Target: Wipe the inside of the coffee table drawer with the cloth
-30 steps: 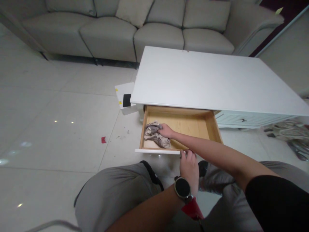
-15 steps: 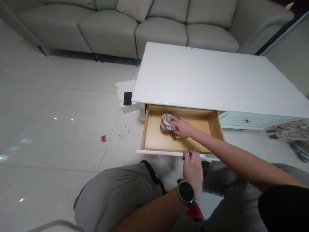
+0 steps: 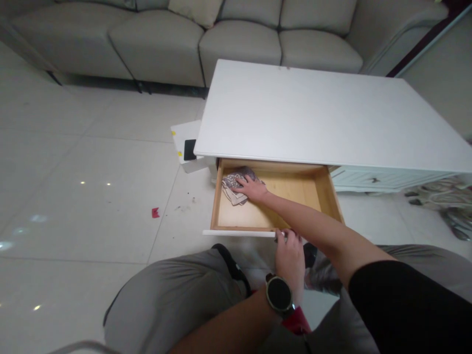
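A patterned grey-and-cream cloth [image 3: 233, 192] lies partly spread in the left end of a pulled-out wooden drawer [image 3: 302, 184]. On top of it rests my right hand [image 3: 252, 188], open and flat, its fingers spread and pressing the fabric. My left hand [image 3: 289, 250], with a watch [image 3: 279, 294] on the wrist, is closed over the top edge of the white drawer front [image 3: 236, 233]. Part of its grip is hidden from above. The drawer sits under the white coffee table [image 3: 313, 118].
A grey sofa [image 3: 239, 46] stands behind the table. To the left, a white box [image 3: 180, 132] holds a black phone-like object [image 3: 190, 150]. A red scrap [image 3: 155, 212] lies on the tiled floor. Coiled cables [image 3: 448, 199] are at the right. My knees flank the drawer.
My right hand has moved left with the cloth, from mid-drawer to its left side. The bunched cloth is now flatter and its fingers are more spread. My left hand stays on the drawer front.
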Demonstrator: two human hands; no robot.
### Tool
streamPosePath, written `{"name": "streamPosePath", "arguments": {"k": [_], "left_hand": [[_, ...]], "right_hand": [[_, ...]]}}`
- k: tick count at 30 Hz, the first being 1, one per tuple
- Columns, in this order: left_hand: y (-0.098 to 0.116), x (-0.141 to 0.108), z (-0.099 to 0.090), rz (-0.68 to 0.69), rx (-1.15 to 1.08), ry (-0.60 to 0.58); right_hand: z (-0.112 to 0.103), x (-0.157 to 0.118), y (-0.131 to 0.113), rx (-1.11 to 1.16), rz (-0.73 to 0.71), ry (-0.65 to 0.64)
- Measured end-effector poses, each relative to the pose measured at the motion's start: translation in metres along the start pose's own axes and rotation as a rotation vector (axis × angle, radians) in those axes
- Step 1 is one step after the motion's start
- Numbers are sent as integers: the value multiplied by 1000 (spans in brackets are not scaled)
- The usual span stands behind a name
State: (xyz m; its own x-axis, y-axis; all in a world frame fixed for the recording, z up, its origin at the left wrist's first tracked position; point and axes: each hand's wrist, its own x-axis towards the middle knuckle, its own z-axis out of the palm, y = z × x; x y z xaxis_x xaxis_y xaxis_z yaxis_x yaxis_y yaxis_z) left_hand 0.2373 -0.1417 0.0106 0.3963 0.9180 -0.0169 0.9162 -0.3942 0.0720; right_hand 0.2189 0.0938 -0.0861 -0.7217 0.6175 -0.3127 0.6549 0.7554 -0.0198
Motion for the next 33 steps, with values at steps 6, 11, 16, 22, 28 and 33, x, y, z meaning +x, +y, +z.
{"name": "streamPosePath", "arguments": {"k": [6, 11, 16, 22, 28, 33], "left_hand": [[2, 2, -2, -29, 46, 13], [2, 2, -3, -30, -7, 4], [2, 2, -3, -35, -49, 5], [3, 2, -5, -28, 11, -9], [1, 0, -3, -11, 19, 12], [1, 0, -2, -9, -6, 3]], "right_hand": [[22, -81, 81, -20, 170, -32], [45, -167, 142, -4, 584, -85], [56, -192, 136, 48, 609, -150], [63, -226, 106, 173, 387, -292], [59, -236, 98, 235, 239, -304], [48, -201, 72, 130, 135, -267]]}}
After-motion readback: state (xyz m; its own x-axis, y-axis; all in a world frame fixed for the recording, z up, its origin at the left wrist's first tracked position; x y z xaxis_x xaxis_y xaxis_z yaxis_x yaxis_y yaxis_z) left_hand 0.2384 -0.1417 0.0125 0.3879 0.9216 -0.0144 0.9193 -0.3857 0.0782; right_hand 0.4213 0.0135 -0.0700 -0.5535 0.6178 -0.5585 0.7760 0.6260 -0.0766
